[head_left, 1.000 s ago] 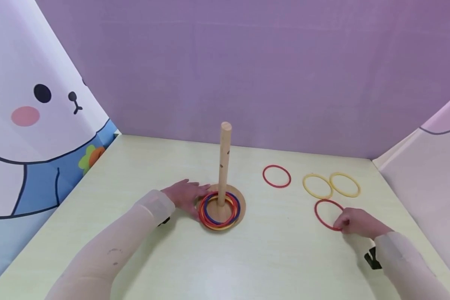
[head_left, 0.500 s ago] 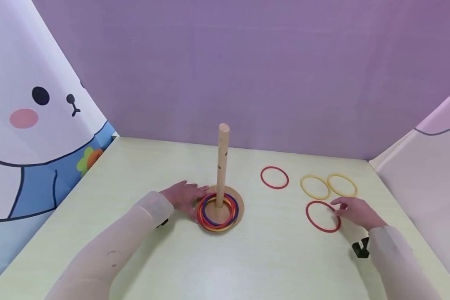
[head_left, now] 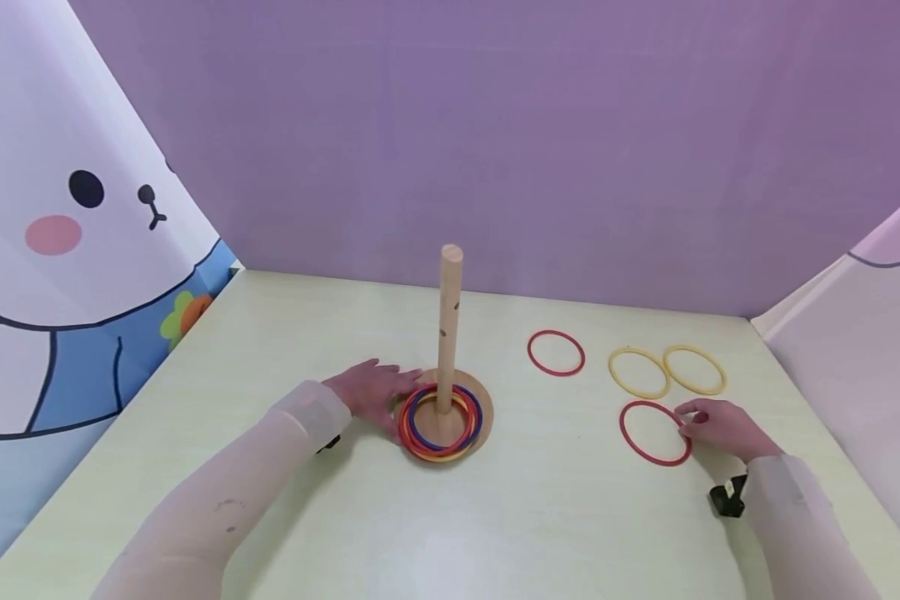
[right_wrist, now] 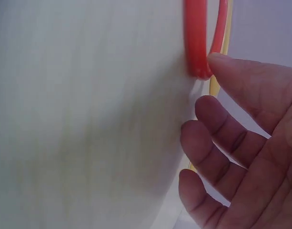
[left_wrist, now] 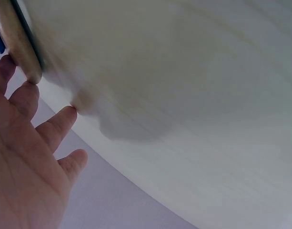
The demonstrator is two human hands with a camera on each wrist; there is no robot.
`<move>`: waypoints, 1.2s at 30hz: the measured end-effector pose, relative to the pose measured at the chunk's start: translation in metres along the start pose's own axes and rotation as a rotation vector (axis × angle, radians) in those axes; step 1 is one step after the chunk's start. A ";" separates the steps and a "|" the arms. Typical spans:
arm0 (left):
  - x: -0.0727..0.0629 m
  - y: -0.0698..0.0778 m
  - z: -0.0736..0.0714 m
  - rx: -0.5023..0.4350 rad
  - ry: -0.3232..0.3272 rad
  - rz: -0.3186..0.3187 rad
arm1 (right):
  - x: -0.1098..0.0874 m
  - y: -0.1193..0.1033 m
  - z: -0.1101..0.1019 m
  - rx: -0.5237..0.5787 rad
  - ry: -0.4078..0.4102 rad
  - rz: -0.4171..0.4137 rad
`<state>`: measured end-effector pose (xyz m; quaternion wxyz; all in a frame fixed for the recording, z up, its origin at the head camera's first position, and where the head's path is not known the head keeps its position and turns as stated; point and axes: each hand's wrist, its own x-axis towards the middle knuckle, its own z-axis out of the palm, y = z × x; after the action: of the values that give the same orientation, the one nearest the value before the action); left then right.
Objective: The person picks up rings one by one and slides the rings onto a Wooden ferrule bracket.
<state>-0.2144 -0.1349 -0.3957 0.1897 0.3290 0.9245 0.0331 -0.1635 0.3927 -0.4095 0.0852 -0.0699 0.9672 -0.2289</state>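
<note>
A wooden peg (head_left: 448,325) stands upright on a round wooden base (head_left: 482,392). Several red, blue and yellow rings (head_left: 468,450) lie stacked around its foot. At the base's left edge my left hand (head_left: 371,392) touches it with spread fingers; in the left wrist view fingertips (left_wrist: 26,93) rest against the wooden rim. On the right, my right hand (head_left: 723,429) is beside a flat red ring (head_left: 648,458). The right wrist view has the thumb (right_wrist: 226,64) touching this red ring, or very near it, while the other visible fingers are loosely bent and away from it.
Two yellow rings (head_left: 640,396) lie side by side behind the red ring. Another red ring (head_left: 557,373) lies farther back, between them and the peg. A purple backdrop (head_left: 495,150) rises behind the pale table (head_left: 525,517), with printed cloth on both sides.
The red ring near my right hand has shifted slightly left and toward me. My right hand has moved from its near right edge up along its right side. The left hand stays put.
</note>
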 end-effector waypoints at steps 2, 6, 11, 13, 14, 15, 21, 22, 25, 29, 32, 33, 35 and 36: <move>-0.001 0.000 -0.001 -0.006 0.002 0.007 | 0.001 -0.002 -0.001 0.002 -0.019 0.009; -0.002 0.001 -0.001 -0.006 0.013 0.012 | 0.003 -0.005 -0.001 0.022 -0.052 0.030; -0.002 0.002 0.000 0.007 0.019 0.011 | 0.002 -0.007 0.003 0.099 -0.086 0.064; -0.002 0.002 0.001 0.006 0.020 0.014 | 0.001 -0.007 0.005 0.150 -0.098 0.091; -0.002 0.002 0.001 0.003 0.019 0.014 | 0.001 -0.007 0.006 0.172 -0.101 0.105; -0.002 0.002 0.001 0.004 0.020 0.015 | 0.001 -0.008 0.006 0.193 -0.102 0.121; -0.001 0.001 0.002 0.023 0.023 0.021 | 0.005 -0.012 0.006 0.201 -0.109 0.185; 0.000 0.001 0.001 0.023 0.023 0.022 | 0.005 -0.013 0.006 0.198 -0.109 0.190; 0.000 0.001 0.001 0.021 0.022 0.029 | 0.004 -0.015 0.007 0.189 -0.105 0.206; -0.001 0.002 0.000 0.016 0.015 0.030 | 0.003 -0.018 0.009 0.186 -0.111 0.214; -0.001 0.002 0.000 0.012 0.013 0.025 | 0.003 -0.021 0.009 0.194 -0.112 0.206; -0.001 0.002 0.000 0.011 0.013 0.020 | 0.003 -0.022 0.008 0.198 -0.109 0.203; -0.002 0.003 0.000 0.010 0.013 0.013 | 0.003 -0.024 0.007 0.214 -0.099 0.193; -0.002 0.003 0.000 0.007 0.014 0.011 | 0.003 -0.026 0.007 0.221 -0.092 0.187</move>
<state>-0.2114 -0.1339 -0.3942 0.1818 0.3346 0.9241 0.0335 -0.1629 0.3664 -0.4045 0.1573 0.0197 0.9335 -0.3216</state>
